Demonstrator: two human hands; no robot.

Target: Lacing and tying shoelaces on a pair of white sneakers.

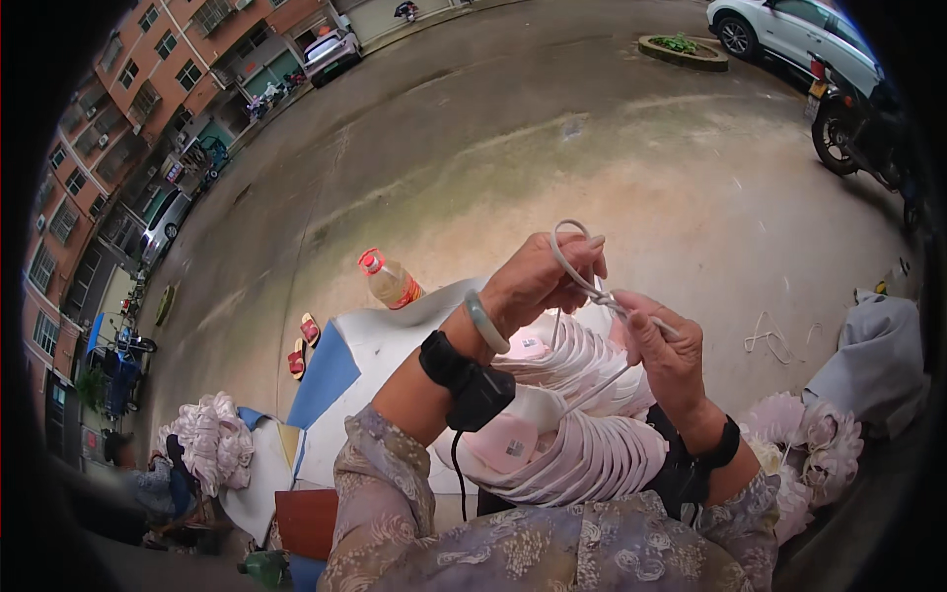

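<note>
A white cord [564,259] is held up in front of me between both hands, with a loop standing above my left hand and a knot-like crossing between the hands. My left hand [546,276] pinches it at the loop, fingers bent. Lower and to the right, my right hand [669,357] grips the cord with thumb and fingers closed. A length of cord runs down from there toward my lap. Directly under the hands lie two fanned stacks of thin pale pink and white sole-shaped pieces; the nearer stack [582,459] partly covers the farther stack [592,360].
White and blue sheeting [395,345] spreads to the left, with a red-capped bottle [392,280] and red slippers [304,345] beyond. Bundles of pale pieces lie at left [209,444] and right [804,444], near a grey cloth-covered heap [873,360]. Parked vehicles stand farther off.
</note>
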